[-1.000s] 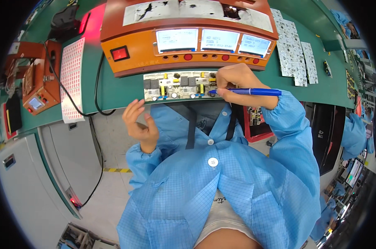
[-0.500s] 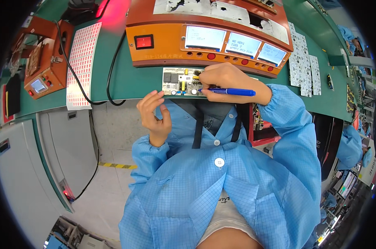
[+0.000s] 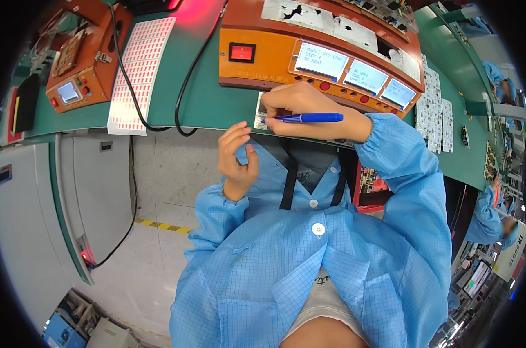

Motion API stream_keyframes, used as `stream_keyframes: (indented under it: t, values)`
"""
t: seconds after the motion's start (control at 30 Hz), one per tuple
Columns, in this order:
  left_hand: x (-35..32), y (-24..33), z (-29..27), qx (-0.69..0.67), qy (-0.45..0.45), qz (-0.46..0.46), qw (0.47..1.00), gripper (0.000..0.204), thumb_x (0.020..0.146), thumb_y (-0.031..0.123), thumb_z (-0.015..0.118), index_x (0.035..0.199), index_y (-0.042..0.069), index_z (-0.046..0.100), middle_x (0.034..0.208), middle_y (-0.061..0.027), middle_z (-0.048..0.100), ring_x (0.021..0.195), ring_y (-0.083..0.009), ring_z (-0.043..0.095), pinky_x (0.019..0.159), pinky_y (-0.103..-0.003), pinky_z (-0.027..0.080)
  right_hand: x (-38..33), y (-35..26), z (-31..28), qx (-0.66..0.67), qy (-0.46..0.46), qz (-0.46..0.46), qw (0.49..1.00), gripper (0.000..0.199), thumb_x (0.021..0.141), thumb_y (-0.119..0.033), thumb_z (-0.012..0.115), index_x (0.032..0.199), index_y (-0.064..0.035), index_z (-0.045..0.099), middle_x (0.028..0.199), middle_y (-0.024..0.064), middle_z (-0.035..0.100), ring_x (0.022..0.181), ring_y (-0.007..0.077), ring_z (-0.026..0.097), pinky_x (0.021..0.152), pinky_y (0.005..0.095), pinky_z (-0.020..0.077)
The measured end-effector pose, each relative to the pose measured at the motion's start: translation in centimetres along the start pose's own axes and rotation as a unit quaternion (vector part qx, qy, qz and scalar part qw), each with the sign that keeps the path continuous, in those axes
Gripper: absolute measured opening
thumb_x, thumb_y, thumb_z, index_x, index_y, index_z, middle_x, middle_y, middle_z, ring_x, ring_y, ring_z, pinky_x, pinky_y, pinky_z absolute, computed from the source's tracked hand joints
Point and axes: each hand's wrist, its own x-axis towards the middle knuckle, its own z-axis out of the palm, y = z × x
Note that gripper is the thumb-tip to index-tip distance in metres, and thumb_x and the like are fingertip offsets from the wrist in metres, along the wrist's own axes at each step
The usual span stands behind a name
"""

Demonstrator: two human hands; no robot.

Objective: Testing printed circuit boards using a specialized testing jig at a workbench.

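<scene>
My right hand (image 3: 318,113) is closed around a blue pen (image 3: 324,118), held almost level with its tip pointing left. The tip is at the left end of a circuit board (image 3: 258,116) lying along the front edge of the green bench. Most of the board is hidden beneath my right hand and wrist; only its pale left end shows. Just left of that end, my left hand (image 3: 238,162) hovers palm turned inward, fingers loosely bent and apart, holding nothing. A small gap seems to separate its fingertips from the board.
An orange test box (image 3: 274,64) with three lit screens and a red switch (image 3: 241,52) stands right behind the board. Black cables (image 3: 184,95) and a sheet of red-marked labels (image 3: 138,75) lie left. White board panels (image 3: 431,110) lie right; a red bin (image 3: 370,200) sits below.
My right hand and pen have moved left along the board, covering parts seen before. My left hand stays beside its left end. The view has shifted, and the screens' content differs.
</scene>
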Motion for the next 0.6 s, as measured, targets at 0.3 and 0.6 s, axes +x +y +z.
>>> stream_keyframes:
  t: [0.3,0.6]
  values:
    - [4.5,2.5,-1.4,0.108,-0.088,0.003,0.99,0.041,0.069,0.002,0.065,0.108,0.0,0.052,0.114,-0.0142,0.054,0.108,-0.0306,0.052,0.091,-0.039,0.04,0.4,0.0,-0.4,-0.027,-0.016,-0.034,0.999,0.022,0.079,-0.015,0.059,0.07,0.0007,0.047,0.063,0.0106,0.049,0.057,0.0208,0.049,0.055,0.0322,0.0397]
    - [9.9,1.6,-1.6,0.136,-0.378,0.057,0.914,0.06,0.059,0.018,0.078,0.112,0.001,0.054,0.13,-0.0114,0.044,0.115,-0.0303,0.045,0.093,-0.038,0.04,-12.6,-1.7,-3.3,0.128,0.366,0.133,0.912,0.015,0.084,-0.011,0.058,0.075,-0.0033,0.049,0.07,0.0051,0.05,0.063,0.0116,0.046,0.059,0.0245,0.0367]
